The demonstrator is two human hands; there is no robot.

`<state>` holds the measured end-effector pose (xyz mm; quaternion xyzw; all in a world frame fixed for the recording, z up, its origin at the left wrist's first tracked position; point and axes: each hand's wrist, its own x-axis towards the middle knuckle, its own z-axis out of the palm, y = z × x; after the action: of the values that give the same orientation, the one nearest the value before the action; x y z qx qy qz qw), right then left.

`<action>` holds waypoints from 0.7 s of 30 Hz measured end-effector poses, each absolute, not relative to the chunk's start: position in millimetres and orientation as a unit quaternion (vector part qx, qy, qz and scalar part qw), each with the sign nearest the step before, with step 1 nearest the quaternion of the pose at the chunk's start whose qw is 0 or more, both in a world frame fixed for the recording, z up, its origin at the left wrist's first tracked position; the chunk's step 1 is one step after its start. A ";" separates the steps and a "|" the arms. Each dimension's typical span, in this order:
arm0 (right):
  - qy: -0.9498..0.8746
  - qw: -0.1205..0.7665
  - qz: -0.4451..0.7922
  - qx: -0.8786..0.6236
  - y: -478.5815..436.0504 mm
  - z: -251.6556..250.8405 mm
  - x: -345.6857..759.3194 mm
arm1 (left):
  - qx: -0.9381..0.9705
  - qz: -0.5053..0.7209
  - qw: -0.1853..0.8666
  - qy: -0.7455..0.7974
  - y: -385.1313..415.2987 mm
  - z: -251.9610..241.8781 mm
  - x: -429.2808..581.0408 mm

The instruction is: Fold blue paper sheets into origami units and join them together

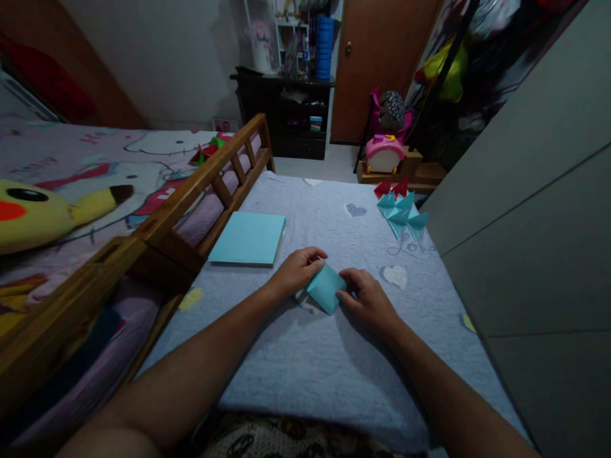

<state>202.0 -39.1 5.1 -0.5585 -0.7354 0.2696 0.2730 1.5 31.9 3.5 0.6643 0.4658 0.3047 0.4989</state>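
A small folded square of turquoise origami paper [326,289] is between my two hands, just above the light blue bedspread, one corner pointing toward me. My left hand [298,272] grips its upper left edge, fingers curled over the far side. On the opposite side, my right hand [367,294] pinches the right corner between thumb and fingers. To the left lies a flat stack of turquoise paper sheets [249,238]. Several folded turquoise paper pieces [402,214] sit at the far right of the bed, with red folded pieces [391,187] behind them.
A wooden bed rail [191,197] runs along the left side, with a yellow plush toy [57,213] on the bed beyond. Pale cabinet doors [534,210] stand close on the right. Past the far edge are a black shelf unit [286,114] and a pink toy case [384,154].
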 end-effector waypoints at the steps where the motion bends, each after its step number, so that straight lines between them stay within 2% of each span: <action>1: -0.736 0.277 0.270 -0.555 -39.3 4.4 202.1 | 0.656 0.311 0.508 0.464 30.6 4.2 -0.1; 4: -0.741 0.285 0.268 -0.546 -40.1 3.8 201.6 | 0.654 0.315 0.516 0.454 23.3 10.3 -7.2; 7: -0.749 0.283 0.263 -0.539 -40.7 5.2 200.8 | 0.692 0.316 0.473 0.444 12.3 24.9 -16.5; 12: -0.750 0.283 0.252 -0.541 -42.3 6.4 200.5 | 0.760 0.204 0.381 0.486 -2.2 47.5 -26.3; 15: -0.753 0.297 0.249 -0.532 -44.1 5.8 201.4 | 0.764 0.171 0.383 0.491 -4.8 45.8 -25.1; 21: -0.767 0.318 0.247 -0.499 -44.6 8.4 204.2 | 0.755 0.186 0.399 0.486 -3.4 31.3 -20.4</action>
<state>204.2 -44.6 8.4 -0.4989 -0.7673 0.2468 0.3183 -20.4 -3.4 31.3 0.7548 0.4861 0.1855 0.3995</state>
